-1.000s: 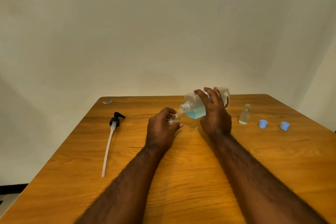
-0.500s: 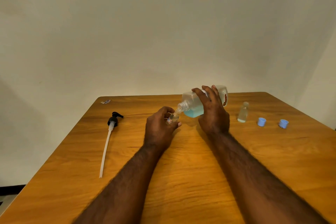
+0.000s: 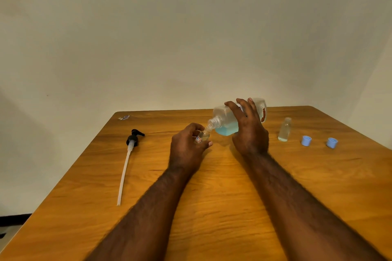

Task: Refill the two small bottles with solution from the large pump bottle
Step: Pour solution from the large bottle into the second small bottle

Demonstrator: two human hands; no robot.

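Note:
My right hand [image 3: 249, 131] grips the large clear bottle [image 3: 227, 122], tipped on its side with blue solution pooled in its lower half. Its open neck points left and down, touching the mouth of a small clear bottle [image 3: 203, 136]. My left hand [image 3: 186, 148] is closed around that small bottle, hiding most of it. A second small bottle [image 3: 284, 129] stands upright and uncapped to the right, with a little liquid at its bottom. Two light-blue caps [image 3: 306, 140] [image 3: 332, 142] lie further right.
The black pump head with its long white tube [image 3: 127, 161] lies on the wooden table [image 3: 212, 207] at the left. A small scrap [image 3: 124, 117] sits near the far left corner. A plain wall stands behind the table's far edge.
The large bottle stays tipped over the small bottle's mouth. Both hands hold nearly the same pose; only the view has shifted slightly.

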